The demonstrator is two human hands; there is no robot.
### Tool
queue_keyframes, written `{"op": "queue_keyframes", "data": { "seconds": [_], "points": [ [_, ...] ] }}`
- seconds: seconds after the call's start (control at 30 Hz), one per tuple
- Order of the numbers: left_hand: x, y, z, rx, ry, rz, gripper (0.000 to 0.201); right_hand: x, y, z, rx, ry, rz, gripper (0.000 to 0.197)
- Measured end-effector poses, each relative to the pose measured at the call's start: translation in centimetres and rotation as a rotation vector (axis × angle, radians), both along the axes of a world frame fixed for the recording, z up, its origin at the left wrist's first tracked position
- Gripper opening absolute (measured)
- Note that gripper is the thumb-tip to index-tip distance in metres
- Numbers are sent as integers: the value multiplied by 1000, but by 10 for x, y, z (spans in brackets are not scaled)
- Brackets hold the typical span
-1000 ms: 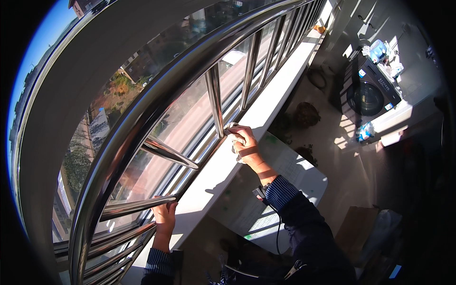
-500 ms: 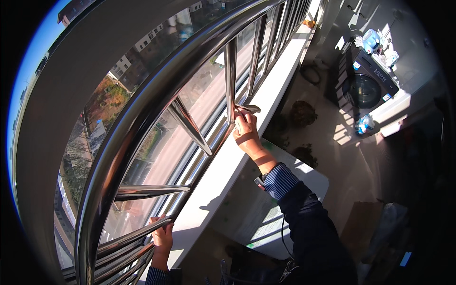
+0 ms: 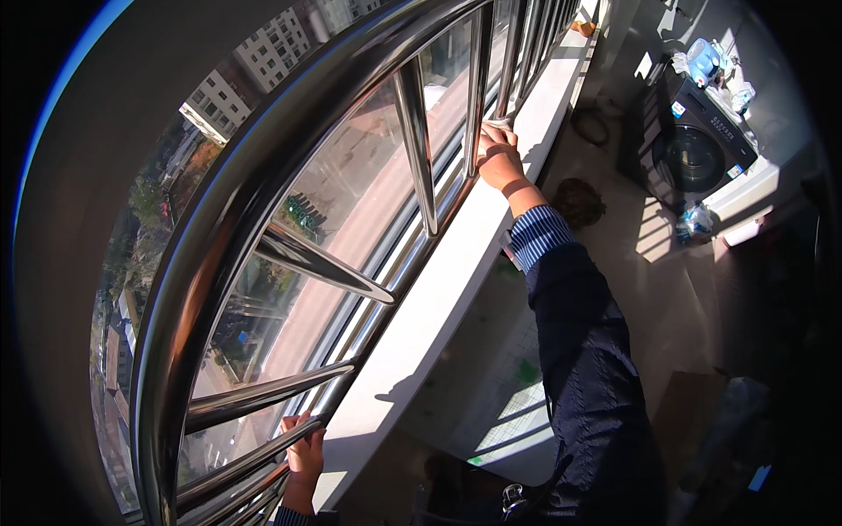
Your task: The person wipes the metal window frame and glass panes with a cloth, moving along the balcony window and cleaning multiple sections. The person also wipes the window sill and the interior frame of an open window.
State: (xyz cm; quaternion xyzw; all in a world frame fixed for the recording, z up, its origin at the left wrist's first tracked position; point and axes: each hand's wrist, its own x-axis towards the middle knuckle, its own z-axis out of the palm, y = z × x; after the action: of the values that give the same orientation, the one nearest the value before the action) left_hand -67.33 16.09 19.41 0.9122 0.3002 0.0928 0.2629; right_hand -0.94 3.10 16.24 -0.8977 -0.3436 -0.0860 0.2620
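White windowsill [image 3: 443,298], sunlit, running from 7 o'clock up to 1 o'clock, with a hand-shaped shadow falling across its lower part. Window glass [image 3: 346,158] on its outer side; beyond, a pale multi-storey building [image 3: 215,105] toward 10 o'clock.

Item: polished metal railing [image 3: 250,167], thick curved top rail sweeping from 8 o'clock to 12, several bars slanting down to a lower rail [image 3: 405,285] alongside the windowsill.

Item: right hand [image 3: 500,165], 1 o'clock, at the foot of an upright bar [image 3: 479,79]. Grip narrow, fingers bent over a pale cloth [image 3: 503,124], mostly hidden, an edge of it showing past the knuckles against the lower rail. Navy sleeve [image 3: 588,342], blue-striped cuff [image 3: 542,235].

Item: left hand [image 3: 303,460], 7 o'clock. Grip wrapped around a lower bar [image 3: 232,469], close to where that bar meets the lower rail.

Also present: dark front-loading washing machine [image 3: 702,145], 2 o'clock, with a blue container [image 3: 702,60] on top; blue-and-white bag [image 3: 695,221], 3 o'clock, on the floor; small orange object [image 3: 583,29], 1 o'clock, at the windowsill's far end; pale grid-marked panel [image 3: 517,408], 5 o'clock, striped by sunlight.
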Motion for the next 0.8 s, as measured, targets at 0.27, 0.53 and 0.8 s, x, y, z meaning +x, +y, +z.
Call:
{"op": "queue_keyframes", "data": {
  "seconds": [0.27, 0.53, 0.8],
  "points": [
    [-1, 2, -3, -33, -39, -13, 43, -67, -12, -31, 368, -126, 46, 66],
    [-6, 5, -10, 54, -64, -38, 42, -315, -42, -101, 998, 1206, 198, 59],
    [-3, -7, -1, 228, -8, 9, 49, -380, -85, -44, 1266, 1437, -141, 53]
  ]
}}
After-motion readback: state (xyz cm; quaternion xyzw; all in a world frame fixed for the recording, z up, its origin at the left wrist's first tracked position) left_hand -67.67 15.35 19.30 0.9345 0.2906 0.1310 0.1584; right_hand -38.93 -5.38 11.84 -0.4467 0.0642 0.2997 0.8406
